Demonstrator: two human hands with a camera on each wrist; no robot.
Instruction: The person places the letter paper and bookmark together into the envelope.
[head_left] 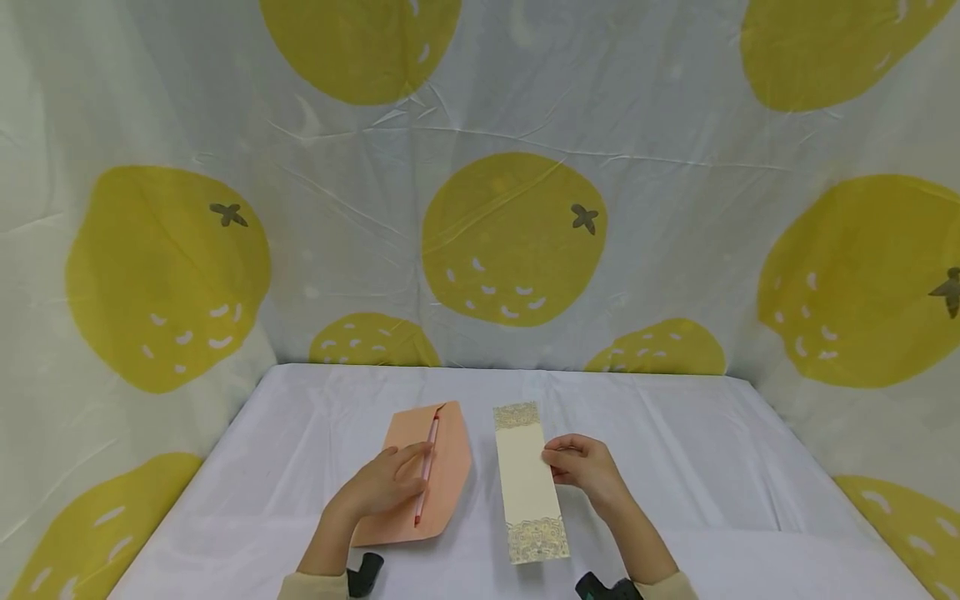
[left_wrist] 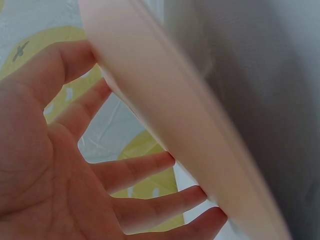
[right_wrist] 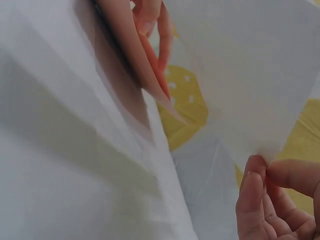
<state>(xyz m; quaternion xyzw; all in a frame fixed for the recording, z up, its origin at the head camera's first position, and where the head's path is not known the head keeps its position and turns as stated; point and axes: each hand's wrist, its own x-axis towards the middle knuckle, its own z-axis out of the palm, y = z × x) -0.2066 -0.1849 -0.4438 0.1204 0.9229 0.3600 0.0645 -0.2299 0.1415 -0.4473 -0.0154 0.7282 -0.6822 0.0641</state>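
Note:
A salmon-pink envelope lies at a slant left of centre, its pointed flap to the right. My left hand reaches over it from the left; the left wrist view shows fairly straight, spread fingers whose tips touch the envelope. By these fingertips runs a narrow pale strip with red ends; I cannot tell whether it is the envelope's mouth or a separate thing. My right hand pinches the right edge of a long cream card with gold lace patterns at both ends. The right wrist view shows the card raised.
A white cloth covers the table. Behind and at both sides hangs a pale curtain printed with yellow fruits. Black wrist straps show at the lower edge.

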